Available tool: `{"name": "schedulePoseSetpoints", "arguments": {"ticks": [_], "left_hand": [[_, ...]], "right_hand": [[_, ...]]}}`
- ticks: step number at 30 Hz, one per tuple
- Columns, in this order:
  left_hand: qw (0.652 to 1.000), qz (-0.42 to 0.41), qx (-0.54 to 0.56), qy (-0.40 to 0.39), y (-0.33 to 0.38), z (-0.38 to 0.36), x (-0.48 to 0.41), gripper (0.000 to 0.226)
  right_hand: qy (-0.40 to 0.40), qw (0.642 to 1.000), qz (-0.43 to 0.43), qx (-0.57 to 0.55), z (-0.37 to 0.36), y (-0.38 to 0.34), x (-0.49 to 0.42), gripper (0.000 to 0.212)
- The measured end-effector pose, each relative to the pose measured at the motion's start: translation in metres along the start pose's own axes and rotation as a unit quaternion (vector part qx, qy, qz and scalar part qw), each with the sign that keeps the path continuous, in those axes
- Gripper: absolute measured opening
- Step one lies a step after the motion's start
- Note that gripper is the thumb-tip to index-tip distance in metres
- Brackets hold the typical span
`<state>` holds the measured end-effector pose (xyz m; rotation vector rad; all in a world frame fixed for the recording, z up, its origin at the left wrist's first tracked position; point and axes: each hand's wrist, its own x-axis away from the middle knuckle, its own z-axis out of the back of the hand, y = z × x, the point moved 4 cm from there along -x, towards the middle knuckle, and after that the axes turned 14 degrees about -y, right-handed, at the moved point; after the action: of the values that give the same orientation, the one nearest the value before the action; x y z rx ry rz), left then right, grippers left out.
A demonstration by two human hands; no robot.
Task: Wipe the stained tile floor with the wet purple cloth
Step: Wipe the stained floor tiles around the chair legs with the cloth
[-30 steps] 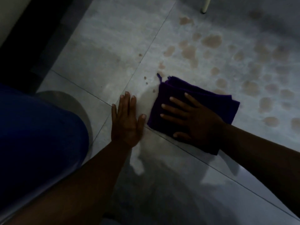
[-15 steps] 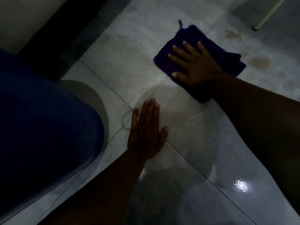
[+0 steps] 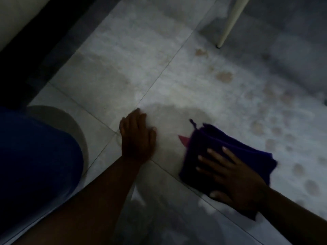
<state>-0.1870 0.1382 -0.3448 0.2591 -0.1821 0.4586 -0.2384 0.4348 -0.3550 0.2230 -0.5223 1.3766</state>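
1. Nearest, lower left: blue-clad leg (image 3: 35,156), dark and large, hiding the floor beneath it; pale curved shadow rim just beyond.
2. Then left hand (image 3: 137,137), flat and palm down on the tile floor (image 3: 109,71), fingers together, thumb out to the right, gripping nothing; set right at a crossing of grout lines.
3. Lower right: right hand (image 3: 233,175), fingers splayed wide, pressed flat on top of the purple cloth (image 3: 230,145), pinning it to the floor rather than clasping it; wrist and forearm covering the cloth's near corner.
4. Cloth folded in layers, deep purple, edges blurred; small loop sticking up from its far left corner; pinkish tag (image 3: 184,139) poking out on its left side; well apart from the left hand, over a grout line.
5. Between and beyond the hands: darker damp patch (image 3: 177,112) on the tile.
6. Right of the cloth and farther out: many round brownish stains (image 3: 224,76), scattered and smeared by blur.
7. Farthest, top right: slanted white furniture leg (image 3: 228,23) touching the floor.
8. Top left: dark strip (image 3: 35,50) along a pale wall.
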Motion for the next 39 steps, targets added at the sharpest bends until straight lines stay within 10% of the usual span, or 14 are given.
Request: {"name": "schedulePoseSetpoints", "arguments": {"ticks": [6,25,39], "left_hand": [[0.993,-0.068,-0.052,-0.087,0.049,-0.013,-0.060,0.072],[0.995,-0.029,-0.077,-0.055,0.054,-0.024,-0.068,0.075],[0.993,-0.046,-0.106,-0.017,0.053,-0.023,-0.062,0.071]], "right_hand": [[-0.019,0.985,-0.163,-0.049,0.008,0.111,0.029,0.074],[0.051,0.962,-0.249,-0.102,0.163,0.229,-0.249,0.078],[0.042,0.938,-0.291,-0.182,0.040,0.092,-0.038,0.076]]}}
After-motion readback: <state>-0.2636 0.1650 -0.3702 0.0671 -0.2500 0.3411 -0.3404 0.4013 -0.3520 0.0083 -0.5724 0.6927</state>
